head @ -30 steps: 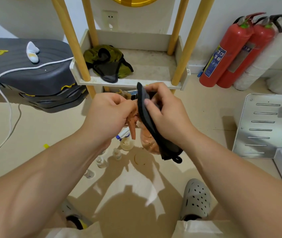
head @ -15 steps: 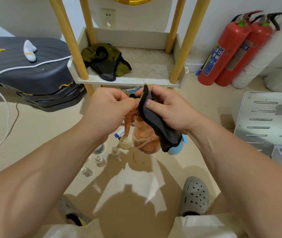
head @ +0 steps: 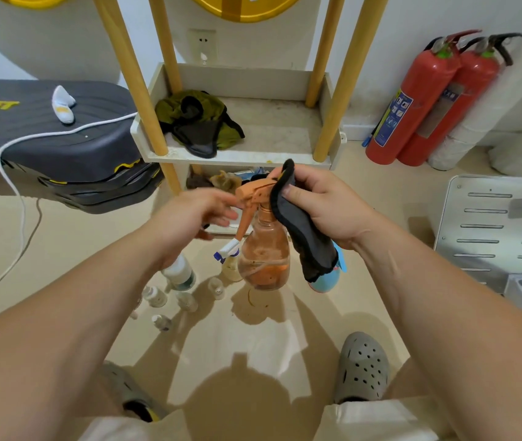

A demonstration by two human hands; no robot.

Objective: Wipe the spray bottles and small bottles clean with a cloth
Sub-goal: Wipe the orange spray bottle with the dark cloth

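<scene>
One hand let go: my left hand (head: pixel 196 214) is released, my right hand (head: pixel 323 208) grips the spray bottle (head: pixel 264 256) through the cloth (head: pixel 304 230); its head seems wiped.

Blurred just left of the grip: left hand (head: pixel 196 214). Hidden under cloth (head: pixel 301 230) at the grip: fingertips of right hand (head: pixel 326 208), one side of orange spray bottle (head: pixel 264 259) neck. Just below: blue bottle (head: pixel 328 278) mostly covered; small bottles (head: pixel 158 296) too small to read

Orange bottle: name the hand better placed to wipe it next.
Right, probably. The right hand grips the cloth against the bottle; the left hand is open beside the trigger, without cloth.
</scene>
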